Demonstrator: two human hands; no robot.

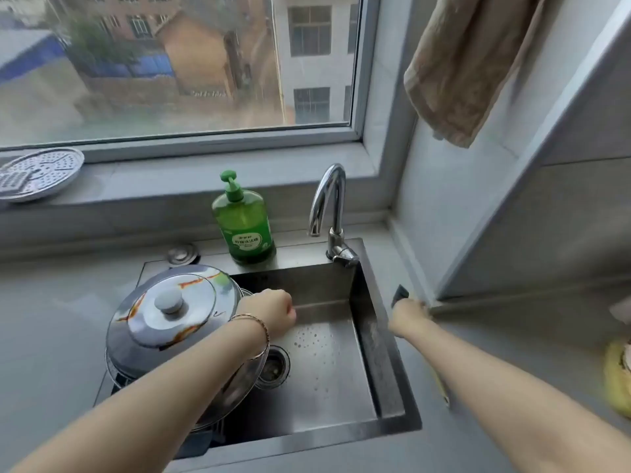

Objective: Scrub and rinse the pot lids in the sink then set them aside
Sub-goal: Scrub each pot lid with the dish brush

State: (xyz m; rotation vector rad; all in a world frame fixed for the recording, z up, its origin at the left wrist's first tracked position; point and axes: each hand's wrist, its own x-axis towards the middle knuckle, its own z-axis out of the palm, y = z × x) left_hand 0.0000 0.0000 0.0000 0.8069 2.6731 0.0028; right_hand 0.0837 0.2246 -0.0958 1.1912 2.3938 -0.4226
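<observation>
The pot lids are stacked at the sink's left, just beside the nearer left grip, curled with nothing seen held, while a dark pad is pinched by the right grip.

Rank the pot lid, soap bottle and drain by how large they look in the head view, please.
1. pot lid
2. soap bottle
3. drain, partly hidden by the lid
</observation>
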